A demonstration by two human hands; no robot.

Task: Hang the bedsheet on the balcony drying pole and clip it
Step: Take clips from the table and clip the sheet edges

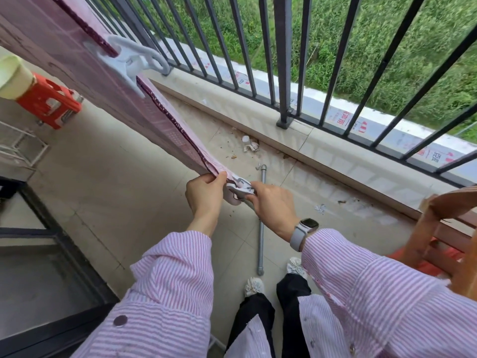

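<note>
Both hands' fingers pinching bedsheet edge and white clip, above grey rod by railing.

Drying pole: hidden along its whole visible run beneath the draped bedsheet, which is itself cut off by the top and left edges. Second clip: largely covered by the left hand and right hand; whether its jaws are closed on the fabric cannot be told. First clip: blurred at its ring end. Pale cylindrical object at left: cropped and unfocused, identity unclear. Wooden frame at right: cropped by the edge. Printed characters on the outer ledge strip: too small to read.
</note>
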